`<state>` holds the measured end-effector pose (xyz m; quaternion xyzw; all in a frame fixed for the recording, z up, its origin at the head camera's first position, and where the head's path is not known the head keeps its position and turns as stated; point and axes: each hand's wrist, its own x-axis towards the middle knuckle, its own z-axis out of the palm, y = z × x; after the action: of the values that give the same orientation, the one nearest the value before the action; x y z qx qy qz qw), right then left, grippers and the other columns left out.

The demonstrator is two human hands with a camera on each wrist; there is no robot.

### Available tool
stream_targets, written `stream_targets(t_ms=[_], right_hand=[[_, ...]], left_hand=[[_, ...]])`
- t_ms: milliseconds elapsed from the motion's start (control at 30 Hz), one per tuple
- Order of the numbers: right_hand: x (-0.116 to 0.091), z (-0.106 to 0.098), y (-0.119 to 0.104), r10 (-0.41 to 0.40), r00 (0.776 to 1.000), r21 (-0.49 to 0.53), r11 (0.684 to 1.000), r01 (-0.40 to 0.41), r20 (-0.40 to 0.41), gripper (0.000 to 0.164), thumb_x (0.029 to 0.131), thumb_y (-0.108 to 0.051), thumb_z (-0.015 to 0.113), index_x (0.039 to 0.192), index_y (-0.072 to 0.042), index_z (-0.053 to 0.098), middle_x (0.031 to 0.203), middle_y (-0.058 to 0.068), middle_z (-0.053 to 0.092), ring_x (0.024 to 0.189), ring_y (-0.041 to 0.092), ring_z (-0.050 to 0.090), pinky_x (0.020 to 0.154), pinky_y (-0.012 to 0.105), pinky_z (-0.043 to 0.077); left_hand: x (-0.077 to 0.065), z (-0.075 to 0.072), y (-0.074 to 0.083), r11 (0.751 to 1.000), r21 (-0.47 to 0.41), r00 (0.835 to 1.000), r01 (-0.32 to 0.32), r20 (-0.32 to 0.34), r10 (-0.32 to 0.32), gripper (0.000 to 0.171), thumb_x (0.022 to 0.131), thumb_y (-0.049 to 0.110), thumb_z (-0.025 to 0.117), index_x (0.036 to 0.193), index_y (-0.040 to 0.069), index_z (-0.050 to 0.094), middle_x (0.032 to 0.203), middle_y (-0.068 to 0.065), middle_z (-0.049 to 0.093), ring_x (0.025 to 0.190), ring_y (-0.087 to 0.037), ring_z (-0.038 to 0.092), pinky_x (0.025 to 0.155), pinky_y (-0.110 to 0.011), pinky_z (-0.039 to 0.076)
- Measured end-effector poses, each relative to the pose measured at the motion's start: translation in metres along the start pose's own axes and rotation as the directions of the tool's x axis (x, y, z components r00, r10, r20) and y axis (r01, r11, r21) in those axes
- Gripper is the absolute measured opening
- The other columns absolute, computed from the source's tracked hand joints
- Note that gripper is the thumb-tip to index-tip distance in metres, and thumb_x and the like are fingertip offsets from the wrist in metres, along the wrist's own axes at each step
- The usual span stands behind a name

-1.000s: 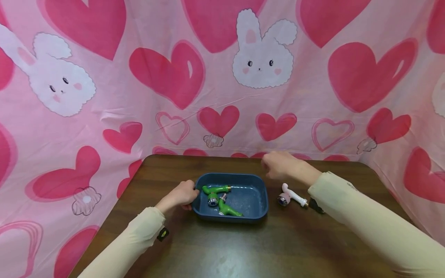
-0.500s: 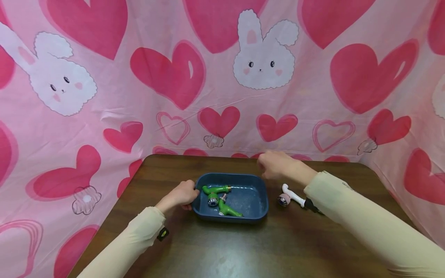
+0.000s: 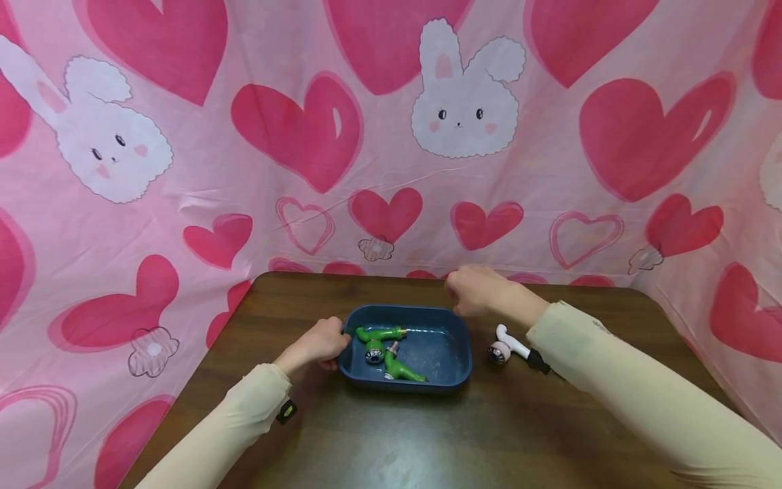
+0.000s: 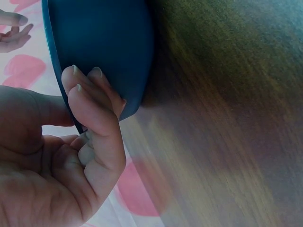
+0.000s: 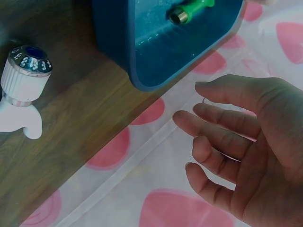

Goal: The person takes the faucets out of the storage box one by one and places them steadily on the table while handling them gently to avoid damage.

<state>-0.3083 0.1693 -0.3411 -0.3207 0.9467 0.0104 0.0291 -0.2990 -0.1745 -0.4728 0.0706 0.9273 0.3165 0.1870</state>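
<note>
My left hand (image 3: pixel 320 341) grips the left rim of a dark blue plastic basin (image 3: pixel 442 356). In the left wrist view the thumb and curled fingers (image 4: pixel 97 116) pinch the basin's wall (image 4: pixel 104 42) between them. Inside the basin lie two green faucets, one (image 3: pixel 383 333) towards the back and the other (image 3: pixel 404 371) nearer the front. Over the table's far side, by the basin's back right corner, hovers my right hand (image 3: pixel 480 291), its fingers (image 5: pixel 218 130) loosely bent with nothing in them.
A white faucet (image 3: pixel 514 341) with a chrome-capped knob (image 5: pixel 29 61) lies on the brown wooden table (image 3: pixel 397 441), right of the basin and below my right forearm. Pink heart-and-rabbit cloth (image 3: pixel 379 156) hangs behind the table and along its sides.
My right hand has drifted a little to the left, towards the basin's back right corner. My left hand, the basin and the faucets have stayed in place.
</note>
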Motion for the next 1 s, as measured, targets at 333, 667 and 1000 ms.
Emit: stream_targets(t_ms=[333, 667, 1000], right_hand=[[0.005, 0.000, -0.008, 0.013, 0.999, 0.003, 1.000, -0.013, 0.040, 0.028, 0.083, -0.024, 0.087, 0.106, -0.011, 0.079, 0.090, 0.000, 0.071, 0.091, 0.026, 0.065, 0.081, 0.042, 0.058], [0.008, -0.001, -0.012, 0.019, 0.998, 0.015, 1.000, -0.020, 0.065, 0.027, 0.084, -0.024, 0.087, 0.107, -0.012, 0.078, 0.093, 0.001, 0.073, 0.089, 0.024, 0.066, 0.080, 0.041, 0.059], [0.013, -0.002, -0.020, 0.006, 0.998, 0.030, 1.000, -0.008, 0.061, 0.027, 0.084, -0.023, 0.087, 0.107, -0.011, 0.077, 0.094, 0.001, 0.071, 0.088, 0.023, 0.066, 0.075, 0.039, 0.059]], left_hand=[[-0.033, -0.009, 0.032, 1.000, -0.005, 1.000, -0.003, -0.018, 0.003, 0.022, 0.107, 0.012, 0.055, 0.095, -0.004, 0.065, 0.074, -0.015, 0.064, 0.050, -0.021, 0.068, 0.048, -0.033, 0.059], [-0.041, -0.011, 0.044, 1.000, 0.005, 0.999, 0.030, -0.036, -0.030, 0.020, 0.106, 0.009, 0.056, 0.092, -0.003, 0.065, 0.072, -0.016, 0.065, 0.049, -0.022, 0.068, 0.048, -0.034, 0.059], [-0.041, -0.010, 0.044, 0.999, 0.016, 0.998, 0.027, -0.050, -0.027, 0.021, 0.106, 0.009, 0.055, 0.092, -0.003, 0.064, 0.071, -0.015, 0.065, 0.048, -0.019, 0.066, 0.047, -0.032, 0.059]])
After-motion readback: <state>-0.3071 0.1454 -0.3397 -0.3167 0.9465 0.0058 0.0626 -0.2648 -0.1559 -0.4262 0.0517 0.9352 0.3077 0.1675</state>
